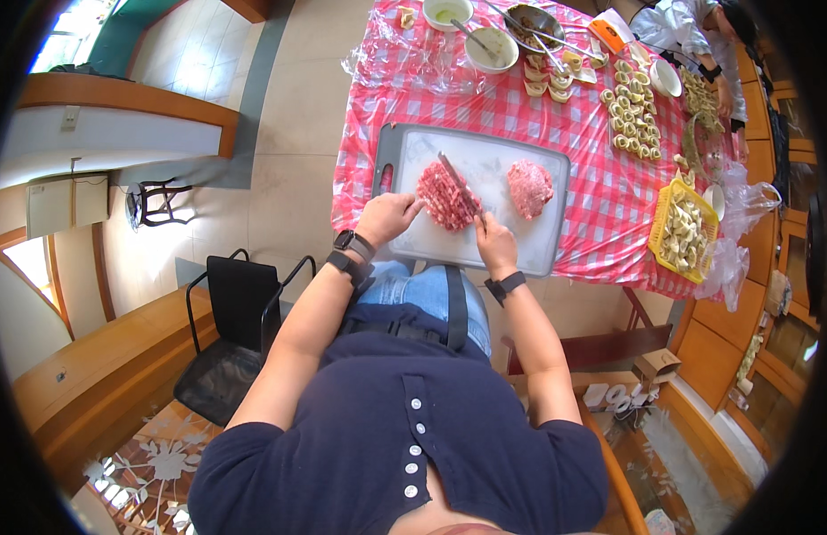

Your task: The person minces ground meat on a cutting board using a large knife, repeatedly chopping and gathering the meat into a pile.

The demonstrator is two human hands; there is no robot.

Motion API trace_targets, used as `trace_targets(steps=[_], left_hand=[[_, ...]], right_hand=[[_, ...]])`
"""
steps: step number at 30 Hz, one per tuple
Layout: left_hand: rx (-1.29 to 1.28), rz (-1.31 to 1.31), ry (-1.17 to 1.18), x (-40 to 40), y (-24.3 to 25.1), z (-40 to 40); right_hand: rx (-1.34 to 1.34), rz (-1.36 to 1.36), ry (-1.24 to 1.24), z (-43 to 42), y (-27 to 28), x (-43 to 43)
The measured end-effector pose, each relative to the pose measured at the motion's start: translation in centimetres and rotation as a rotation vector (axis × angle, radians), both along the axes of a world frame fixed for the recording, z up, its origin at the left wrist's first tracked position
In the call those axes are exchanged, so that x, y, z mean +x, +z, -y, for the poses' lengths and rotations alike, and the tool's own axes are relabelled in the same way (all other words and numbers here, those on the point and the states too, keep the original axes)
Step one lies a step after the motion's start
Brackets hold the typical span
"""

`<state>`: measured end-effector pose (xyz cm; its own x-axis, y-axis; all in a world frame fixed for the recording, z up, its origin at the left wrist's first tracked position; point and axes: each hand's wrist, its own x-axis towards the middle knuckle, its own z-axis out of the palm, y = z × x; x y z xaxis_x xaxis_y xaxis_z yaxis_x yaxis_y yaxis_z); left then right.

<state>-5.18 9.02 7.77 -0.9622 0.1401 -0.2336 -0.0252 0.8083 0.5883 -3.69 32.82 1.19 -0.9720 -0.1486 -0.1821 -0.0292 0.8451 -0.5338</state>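
A grey-rimmed cutting board lies near the edge of a table. On it, a flattened heap of minced meat sits left of centre, and a second, rounder lump of minced meat rests to the right. My right hand grips the handle of a kitchen knife, whose blade lies slantwise over the left heap. At the left edge of that heap is my left hand, its fingers bent and close together; whether they touch or pinch some meat cannot be told.
A red-checked cloth under clear plastic covers the table. Beyond the board stand bowls, a metal bowl of filling and rows of dumplings. A yellow basket of dumplings stands right. Another person works at the far right corner.
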Motion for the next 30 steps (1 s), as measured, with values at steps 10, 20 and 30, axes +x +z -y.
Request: trace_targets(steps=[10,20,30], left_hand=[[-0.006,0.013,0.001,0.9,-0.3,0.4],[-0.020,0.035,-0.012,1.5,-0.7,0.3],[-0.018,0.055,-0.014,1.8,-0.9,1.1]], right_hand=[[-0.070,-0.047,-0.004,0.9,-0.4,1.0],[-0.078,-0.087,0.002,0.7,-0.8,1.9],[-0.035,-0.041,-0.069,2.1,-2.1,3.5]])
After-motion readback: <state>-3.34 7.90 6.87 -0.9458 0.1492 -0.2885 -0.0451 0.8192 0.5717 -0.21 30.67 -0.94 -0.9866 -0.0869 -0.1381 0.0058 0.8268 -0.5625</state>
